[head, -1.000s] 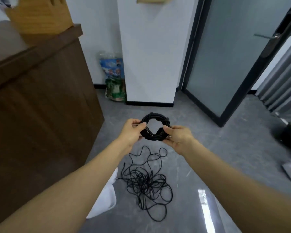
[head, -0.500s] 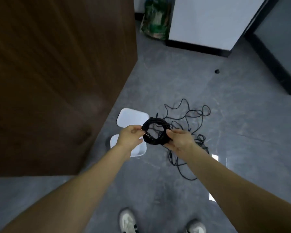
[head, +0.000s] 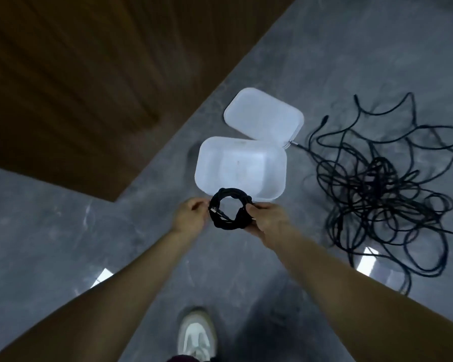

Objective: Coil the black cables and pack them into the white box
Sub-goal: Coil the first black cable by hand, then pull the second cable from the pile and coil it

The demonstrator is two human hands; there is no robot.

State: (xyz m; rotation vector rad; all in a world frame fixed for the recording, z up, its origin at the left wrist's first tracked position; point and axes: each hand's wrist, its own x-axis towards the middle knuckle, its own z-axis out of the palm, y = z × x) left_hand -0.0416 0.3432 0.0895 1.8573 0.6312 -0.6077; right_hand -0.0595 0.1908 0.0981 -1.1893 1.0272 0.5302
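Observation:
I hold a tightly coiled black cable (head: 224, 220) between both hands, just above the near rim of the white box (head: 207, 163). My left hand (head: 191, 216) pinches the coil's left side, where a metal plug shows. My right hand (head: 266, 220) grips its right side. The box stands open on the grey floor, its inside bare, with its lid (head: 263, 116) lying flat behind it. A loose tangle of black cable (head: 377, 184) sprawls on the floor to the right of the box.
A dark wooden cabinet (head: 89, 87) fills the upper left, its corner close to the box. My white shoe (head: 196, 335) shows at the bottom. Bright light patches reflect off the polished grey floor (head: 50, 231).
The view has tilted from the room down to the floor. My hands have carried the coil down to the near edge of the open box.

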